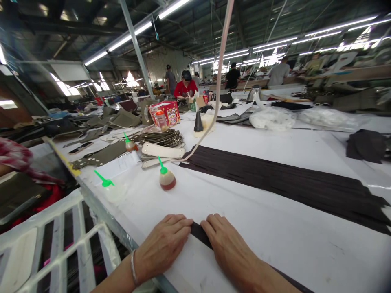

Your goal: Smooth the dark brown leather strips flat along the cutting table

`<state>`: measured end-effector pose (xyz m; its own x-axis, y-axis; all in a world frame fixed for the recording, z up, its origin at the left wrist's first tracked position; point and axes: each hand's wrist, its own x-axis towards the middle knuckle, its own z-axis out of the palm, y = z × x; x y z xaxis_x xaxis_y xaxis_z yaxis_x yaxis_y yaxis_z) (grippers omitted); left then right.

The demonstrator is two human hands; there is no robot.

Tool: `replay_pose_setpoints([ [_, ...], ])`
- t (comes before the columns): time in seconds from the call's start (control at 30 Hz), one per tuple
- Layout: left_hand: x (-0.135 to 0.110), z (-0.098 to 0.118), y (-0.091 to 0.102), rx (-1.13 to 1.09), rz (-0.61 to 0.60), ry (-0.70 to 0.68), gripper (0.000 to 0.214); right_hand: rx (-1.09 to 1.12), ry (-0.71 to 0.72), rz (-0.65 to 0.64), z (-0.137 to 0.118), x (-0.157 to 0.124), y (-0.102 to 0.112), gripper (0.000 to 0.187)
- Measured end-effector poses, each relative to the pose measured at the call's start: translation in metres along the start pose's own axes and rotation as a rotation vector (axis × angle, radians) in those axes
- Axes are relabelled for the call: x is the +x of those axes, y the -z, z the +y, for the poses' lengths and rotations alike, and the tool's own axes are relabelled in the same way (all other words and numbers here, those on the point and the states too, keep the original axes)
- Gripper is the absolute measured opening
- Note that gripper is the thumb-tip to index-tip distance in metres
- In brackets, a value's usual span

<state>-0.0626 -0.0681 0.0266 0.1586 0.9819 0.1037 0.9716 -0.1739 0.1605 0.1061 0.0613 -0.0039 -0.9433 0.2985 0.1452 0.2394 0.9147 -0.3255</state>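
My left hand and my right hand lie side by side near the front edge of the white table, fingers curled down and pressed onto a narrow dark strip that runs under both hands toward me. The fingertips of the two hands nearly touch over the strip. A small glue bottle with a green nozzle and reddish liquid stands just beyond my left hand. A wide band of dark strips stretches across the table further out.
A second green-nozzled bottle lies at the left edge, a third further back. White and grey leather pieces are stacked behind. A white crate sits lower left. A cord hangs down. Several people work at far tables.
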Motion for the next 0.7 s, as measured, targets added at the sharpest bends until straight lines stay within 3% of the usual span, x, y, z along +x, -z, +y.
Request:
replay_pose_setpoints([
  [0.23,0.008,0.005,-0.001,-0.08,0.025,0.078,0.04,-0.055,0.098,0.058,0.009,-0.013,0.006,0.028],
  [0.37,0.01,0.007,0.0,-0.059,0.0,0.06,0.042,-0.099,0.177,0.07,0.013,-0.02,0.009,0.027],
  [0.7,0.012,0.01,0.004,0.035,-0.065,0.027,0.051,-0.118,0.21,0.034,0.017,-0.029,0.018,0.026],
])
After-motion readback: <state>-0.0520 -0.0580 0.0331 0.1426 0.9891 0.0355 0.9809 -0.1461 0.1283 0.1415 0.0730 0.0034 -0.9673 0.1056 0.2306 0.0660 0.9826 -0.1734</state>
